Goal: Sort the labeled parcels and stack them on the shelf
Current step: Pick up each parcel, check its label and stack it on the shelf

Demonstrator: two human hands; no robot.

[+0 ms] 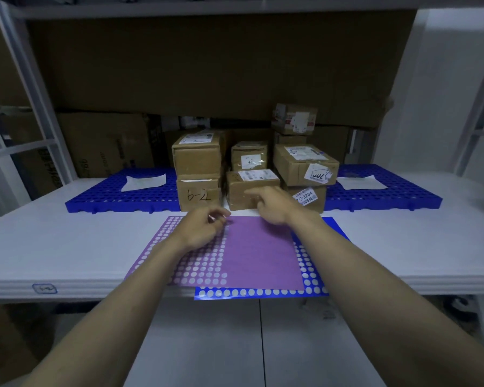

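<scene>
Hands at the parcel stack

Right hand point(271, 205), fingers extended, reaches the low middle parcel point(250, 188) just ahead; left hand point(203, 229) pinches something small over the purple sheet point(260, 255).

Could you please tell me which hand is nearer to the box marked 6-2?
Left. The left hand hovers just in front of the box marked 6-2, over the purple sticker sheet. The right hand is farther to its right, reaching toward the neighbouring labelled box.
</scene>
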